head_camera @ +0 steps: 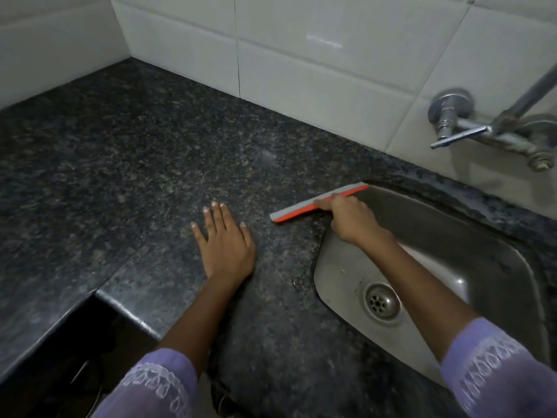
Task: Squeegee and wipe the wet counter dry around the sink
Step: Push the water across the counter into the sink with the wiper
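Bench (135, 152): dark speckled granite, running into a tiled corner at the far left and along the back wall. A straight seam crosses the slab at the near left, and the front edge steps inward there. Steel sink (340, 267) is recessed into the bench at right, its rim flush below the stone. Directly on the bench: left hand (224, 239), flat, palm down, fingers spread, left of the sink; squeegee (301, 209), grey blade with orange back, lying angled across the sink's far-left corner, its left end on stone, right end over the sink rim, gripped by the right hand (349, 217).
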